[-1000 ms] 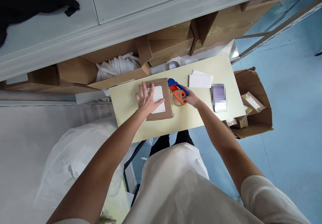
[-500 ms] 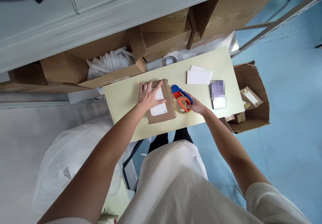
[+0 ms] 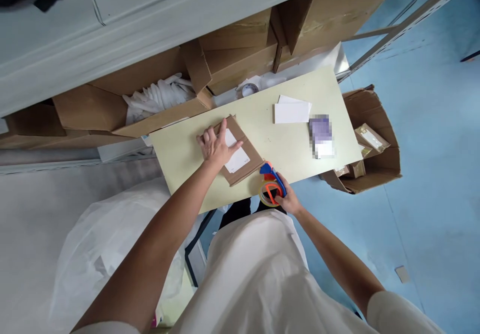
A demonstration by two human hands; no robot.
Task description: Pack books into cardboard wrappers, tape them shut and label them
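Note:
A flat cardboard box (image 3: 253,155) lies turned at an angle on the pale yellow table (image 3: 258,131), with a white label (image 3: 237,158) on its top. My left hand (image 3: 216,147) rests on the box's left part with fingers spread, partly over the label. In my right hand (image 3: 288,196) is a blue and orange tape dispenser (image 3: 273,181), gripped by its handle near the table's front edge. Its head is at the box's lower right corner; whether it touches, I cannot tell.
White cards (image 3: 291,113) and a blurred purple item (image 3: 320,130) lie on the table's right side. Behind stand open cartons (image 3: 240,59) and a tape roll (image 3: 249,90). A carton (image 3: 390,166) holding small boxes is at the right; a plastic bag (image 3: 108,239) is at the left.
The tape dispenser has moved down toward me in my right hand, to the box's near corner. The box has turned on the table under my left hand.

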